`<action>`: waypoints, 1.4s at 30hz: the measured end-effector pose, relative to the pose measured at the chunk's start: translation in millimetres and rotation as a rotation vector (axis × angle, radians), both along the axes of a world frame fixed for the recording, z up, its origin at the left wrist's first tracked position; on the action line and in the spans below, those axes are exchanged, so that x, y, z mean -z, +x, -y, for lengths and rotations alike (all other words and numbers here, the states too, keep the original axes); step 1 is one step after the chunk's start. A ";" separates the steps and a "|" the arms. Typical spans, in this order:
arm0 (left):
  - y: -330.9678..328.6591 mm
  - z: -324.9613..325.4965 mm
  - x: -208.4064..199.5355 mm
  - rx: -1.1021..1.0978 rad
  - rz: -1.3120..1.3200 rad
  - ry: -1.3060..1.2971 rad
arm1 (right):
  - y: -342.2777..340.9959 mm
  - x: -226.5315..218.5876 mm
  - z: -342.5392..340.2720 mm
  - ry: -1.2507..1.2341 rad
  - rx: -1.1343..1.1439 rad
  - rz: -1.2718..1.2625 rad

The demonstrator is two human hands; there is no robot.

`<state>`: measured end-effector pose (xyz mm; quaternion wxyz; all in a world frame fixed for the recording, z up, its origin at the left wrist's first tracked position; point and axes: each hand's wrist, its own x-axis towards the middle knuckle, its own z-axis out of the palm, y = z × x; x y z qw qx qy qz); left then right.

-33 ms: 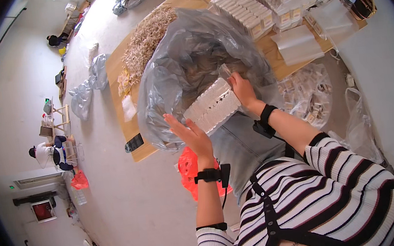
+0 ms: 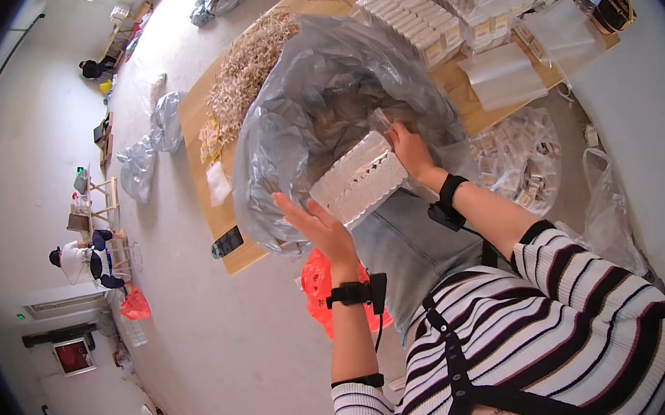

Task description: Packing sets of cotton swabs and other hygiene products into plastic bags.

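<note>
A clear plastic pack (image 2: 359,179) of small white pieces in rows is held over my lap, at the near edge of the big bag. My right hand (image 2: 412,151) grips its right end, with the thumb on top and the other fingers mostly hidden. At the opposite end, my left hand (image 2: 325,230) has its fingers stretched out and apart. Its palm faces the pack; whether it touches the end cannot be made out. Behind the pack, a large grey translucent plastic bag (image 2: 265,146) gapes, its inside dark and creased.
On the wooden table (image 2: 194,129) lie a heap of small pale pieces (image 2: 249,66), stacked white packs (image 2: 410,21) and flat clear bags (image 2: 501,76). A bag of small packets (image 2: 520,159) stands right of my legs. A red plastic bag (image 2: 318,290) is beside my left forearm. Another person (image 2: 83,260) sits far left.
My left hand has shifted slightly to the left. The pack has tilted a little in my right hand, and its top now catches more glare.
</note>
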<state>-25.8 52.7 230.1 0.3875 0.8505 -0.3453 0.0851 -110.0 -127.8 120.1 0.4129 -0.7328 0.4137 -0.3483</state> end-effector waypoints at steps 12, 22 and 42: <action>36.2 77.0 21.4 0.313 0.223 0.349 | -1.4 14.2 35.8 0.055 -0.012 -0.003; 44.1 78.4 53.1 0.343 0.151 0.462 | -6.0 17.2 32.6 0.098 0.010 0.075; 19.3 109.8 29.4 0.479 0.255 0.472 | -13.7 18.2 33.7 0.128 0.005 0.185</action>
